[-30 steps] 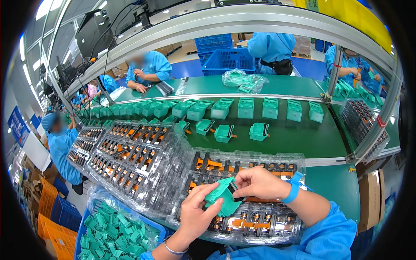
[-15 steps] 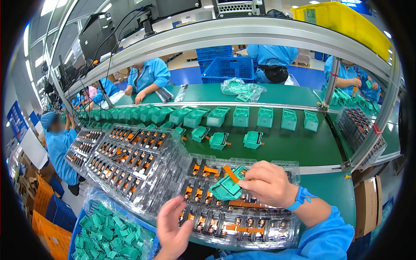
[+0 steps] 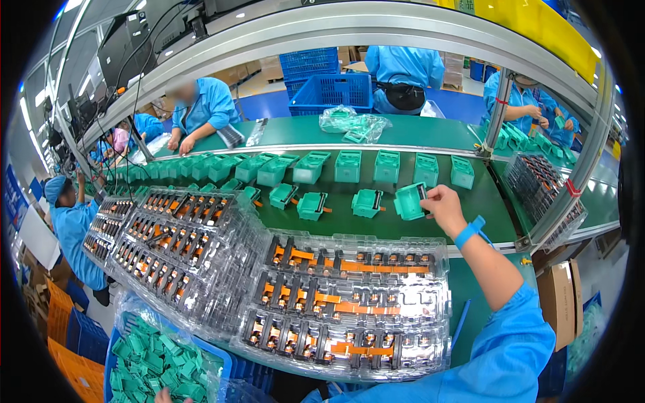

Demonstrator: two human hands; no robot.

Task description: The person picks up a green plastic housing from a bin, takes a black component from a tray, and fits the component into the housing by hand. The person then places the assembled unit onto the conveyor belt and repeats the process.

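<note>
My right hand [image 3: 443, 207] is closed on the right edge of a green plastic housing [image 3: 408, 201], where a dark strip shows. It holds the housing over the green conveyor belt [image 3: 282, 225], at the right end of a short row of similar housings [image 3: 367, 203] with orange tabs. At the bottom edge, just the fingertips of my left hand [image 3: 165, 396] show, apart, over a blue bin [image 3: 225, 366] heaped with green housings [image 3: 158, 359]. The rest of that hand is out of the picture. Before me lies a clear plastic tray [image 3: 437, 302] of black parts with orange flex strips.
More filled clear trays [image 3: 168, 235] are stacked at left. A longer row of green housings [image 3: 312, 166] runs along the belt's far side. A metal frame [image 3: 376, 20] crosses overhead, its post [image 3: 568, 201] at right. Co-workers in blue sit opposite. A cardboard box [image 3: 557, 302] stands at right.
My right hand has carried the green housing from above the tray forward and right to the belt. My left hand has dropped from beside the tray to the blue bin. The view has shifted slightly.
</note>
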